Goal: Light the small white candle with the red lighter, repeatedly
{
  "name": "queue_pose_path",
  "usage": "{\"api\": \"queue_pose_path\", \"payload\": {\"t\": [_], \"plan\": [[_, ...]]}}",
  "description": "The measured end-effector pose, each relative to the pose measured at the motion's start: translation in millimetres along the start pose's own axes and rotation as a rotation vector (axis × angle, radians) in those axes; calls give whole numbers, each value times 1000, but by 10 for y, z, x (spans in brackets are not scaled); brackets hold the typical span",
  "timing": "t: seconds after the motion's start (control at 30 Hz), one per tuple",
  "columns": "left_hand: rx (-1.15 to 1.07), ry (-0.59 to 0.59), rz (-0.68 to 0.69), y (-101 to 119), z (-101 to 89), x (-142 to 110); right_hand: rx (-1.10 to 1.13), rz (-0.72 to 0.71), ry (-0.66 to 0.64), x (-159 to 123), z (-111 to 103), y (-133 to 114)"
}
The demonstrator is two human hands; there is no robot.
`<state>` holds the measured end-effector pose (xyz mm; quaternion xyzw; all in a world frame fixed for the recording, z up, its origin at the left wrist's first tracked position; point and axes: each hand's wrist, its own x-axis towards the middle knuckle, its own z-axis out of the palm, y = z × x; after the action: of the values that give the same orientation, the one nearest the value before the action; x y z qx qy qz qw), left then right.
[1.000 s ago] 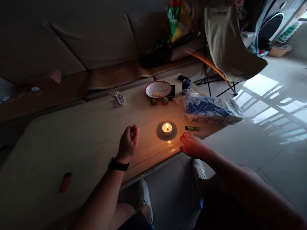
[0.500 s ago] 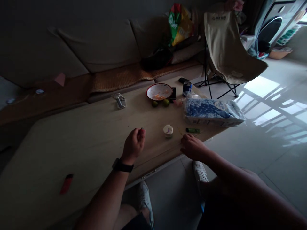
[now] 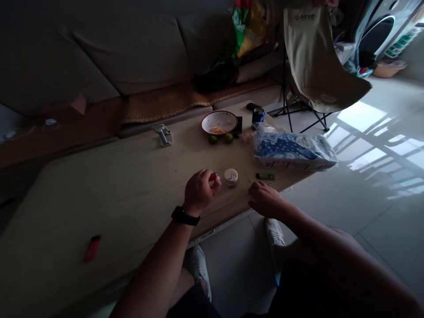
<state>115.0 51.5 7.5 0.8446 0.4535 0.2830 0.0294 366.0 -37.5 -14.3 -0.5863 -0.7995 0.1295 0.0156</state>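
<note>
Small red object (image 3: 213, 177) pinched between the fingers (image 3: 208, 182) of the left hand (image 3: 200, 193), just beside an unlit tea candle (image 3: 231, 177) on the desk (image 3: 126, 185). Right hand (image 3: 266, 199) past the candle, resting on the desk, fingers (image 3: 253, 191) loosely curled around nothing. Thin wooden stick (image 3: 247, 177) and green lighter (image 3: 265, 176) near the candle; red lighter (image 3: 92, 248) well apart from it.

Nothing legible (too dim and small): only blurred print on the beige canvas folding chair (image 3: 311, 57) and blue-and-white plastic packet (image 3: 291, 151).
</note>
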Motion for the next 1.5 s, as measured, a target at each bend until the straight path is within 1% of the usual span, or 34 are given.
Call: {"api": "queue_pose_path", "payload": {"t": [0.2, 0.3, 0.47, 0.67, 0.77, 0.87, 0.97, 1.03, 1.1, 1.3, 1.4, 1.5], "plan": [[76, -59, 58, 110, 89, 75, -5, -6, 5, -6, -7, -2], [91, -74, 53, 158, 121, 106, 8, -1, -9, -7, -19, -8], [108, -108, 53, 214, 115, 145, 0, 26, -30, -3, -32, -23], [74, -107, 75, 202, 140, 134, -20, 18, -22, -17, -36, -33], [-15, -54, 23, 178, 134, 126, -19, 9, -11, -20, -36, -33], [-169, 42, -99, 114, 83, 112, -5, 16, -15, -18, -39, -29], [-331, 132, -212, -3, 2, 71, -2, 18, -23, -17, -39, -23], [-365, 169, -249, -101, -55, 27, -6, 10, -17, -18, -32, -19], [-343, 194, -279, -206, -109, -22, -14, 2, -8, -17, -21, -15], [-323, 232, -338, -470, -225, -150, -19, 6, -8, 1, 6, -8], [-338, 226, -363, -526, -249, -188, -9, 9, -12, 5, 10, -3], [-341, 208, -384, -536, -261, -210, -5, 8, 4, 1, 10, -2]]}}
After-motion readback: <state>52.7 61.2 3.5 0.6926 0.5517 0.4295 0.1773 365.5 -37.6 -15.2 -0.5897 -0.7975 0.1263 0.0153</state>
